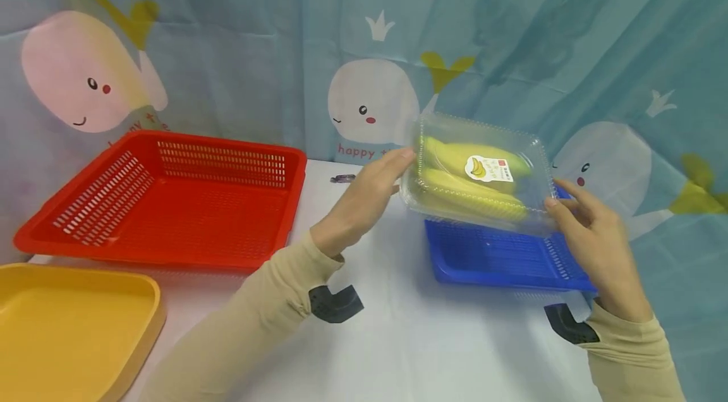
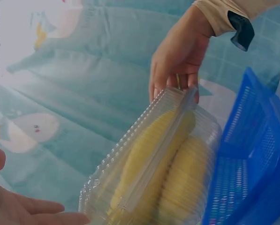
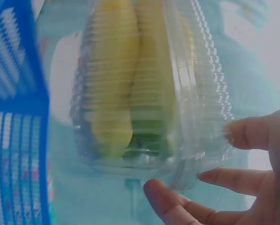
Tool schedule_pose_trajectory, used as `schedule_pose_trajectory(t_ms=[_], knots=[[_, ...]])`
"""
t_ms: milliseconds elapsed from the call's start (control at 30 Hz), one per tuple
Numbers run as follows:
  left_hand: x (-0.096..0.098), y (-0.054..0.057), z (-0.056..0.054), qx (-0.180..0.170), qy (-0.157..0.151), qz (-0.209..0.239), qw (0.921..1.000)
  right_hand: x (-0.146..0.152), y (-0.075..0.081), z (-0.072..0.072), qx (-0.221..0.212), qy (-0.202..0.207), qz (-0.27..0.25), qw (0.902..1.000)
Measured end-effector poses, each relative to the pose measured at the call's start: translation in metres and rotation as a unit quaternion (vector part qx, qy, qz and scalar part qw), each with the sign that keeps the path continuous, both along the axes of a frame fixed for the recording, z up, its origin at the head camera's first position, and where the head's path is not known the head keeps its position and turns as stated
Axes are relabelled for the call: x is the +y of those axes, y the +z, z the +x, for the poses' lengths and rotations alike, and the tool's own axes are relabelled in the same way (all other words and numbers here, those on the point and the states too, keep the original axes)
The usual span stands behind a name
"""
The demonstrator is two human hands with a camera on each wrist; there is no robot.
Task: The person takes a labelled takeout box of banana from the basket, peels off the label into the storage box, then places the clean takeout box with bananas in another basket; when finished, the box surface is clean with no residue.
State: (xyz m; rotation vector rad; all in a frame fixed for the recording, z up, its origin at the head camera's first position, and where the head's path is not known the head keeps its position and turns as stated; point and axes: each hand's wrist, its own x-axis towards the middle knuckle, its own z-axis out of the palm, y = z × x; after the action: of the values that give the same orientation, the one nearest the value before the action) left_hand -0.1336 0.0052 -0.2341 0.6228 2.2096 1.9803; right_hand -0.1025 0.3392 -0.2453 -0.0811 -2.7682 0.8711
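Note:
A clear plastic clamshell box is held up in the air, tilted, over the left and back part of a blue basket. Yellow bananas, greenish at their tips, lie inside under a white label with a banana picture. My left hand holds the box's left end, fingertips at its edge. At the opposite end, my right hand pinches the near corner, thumb on the rim. In the right wrist view the right fingers spread beneath that end.
A red basket stands at the back left, with a yellow tray in front of it. A small dark object lies on the white table near a teal whale-print curtain.

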Motion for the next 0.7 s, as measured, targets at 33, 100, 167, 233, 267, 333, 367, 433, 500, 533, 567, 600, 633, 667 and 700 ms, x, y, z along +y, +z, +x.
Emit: schedule_pose_trajectory(t_ms=[33,100,167,233,267,333,367,433,500,533,567,600,633,667,700], knots=[[-0.007,0.002,0.005,0.004,-0.001,0.006,1.0,-0.005,0.002,0.003,0.002,0.0,-0.009,1.0],[-0.021,0.006,0.014,0.016,0.005,0.007,0.9998,-0.017,0.005,0.008,0.019,0.008,-0.014,0.9997],[-0.035,0.008,0.024,0.028,0.015,-0.001,0.9995,-0.029,0.006,0.013,0.039,0.027,-0.014,0.9988],[-0.047,0.008,0.033,0.034,0.025,-0.012,0.999,-0.041,0.005,0.017,0.057,0.049,-0.005,0.9972],[-0.053,0.006,0.037,0.034,0.033,-0.016,0.9987,-0.047,0.003,0.019,0.066,0.061,0.005,0.996],[-0.064,0.002,0.045,0.031,0.045,-0.026,0.9981,-0.058,-0.001,0.023,0.072,0.08,0.016,0.9941],[-0.069,-0.001,0.048,0.033,0.049,-0.027,0.9979,-0.064,-0.003,0.026,0.075,0.086,0.019,0.9933],[-0.079,-0.006,0.055,0.038,0.06,-0.032,0.997,-0.075,-0.008,0.03,0.081,0.1,0.021,0.9915],[-0.089,-0.012,0.063,0.045,0.068,-0.04,0.9959,-0.086,-0.013,0.033,0.09,0.118,0.014,0.9888],[-0.094,-0.016,0.068,0.05,0.071,-0.042,0.9954,-0.09,-0.015,0.035,0.095,0.129,0.009,0.9871],[-0.099,-0.019,0.072,0.053,0.074,-0.045,0.9948,-0.095,-0.018,0.036,0.098,0.138,0.006,0.9856],[-0.104,-0.022,0.077,0.051,0.078,-0.05,0.9944,-0.099,-0.02,0.037,0.099,0.148,0.003,0.9841],[-0.108,-0.026,0.081,0.05,0.08,-0.052,0.9942,-0.102,-0.023,0.038,0.098,0.156,-0.001,0.9829],[-0.112,-0.029,0.085,0.047,0.083,-0.057,0.9938,-0.105,-0.025,0.039,0.094,0.163,-0.004,0.9822],[-0.115,-0.033,0.089,0.047,0.087,-0.065,0.993,-0.108,-0.028,0.041,0.087,0.167,-0.005,0.982]])
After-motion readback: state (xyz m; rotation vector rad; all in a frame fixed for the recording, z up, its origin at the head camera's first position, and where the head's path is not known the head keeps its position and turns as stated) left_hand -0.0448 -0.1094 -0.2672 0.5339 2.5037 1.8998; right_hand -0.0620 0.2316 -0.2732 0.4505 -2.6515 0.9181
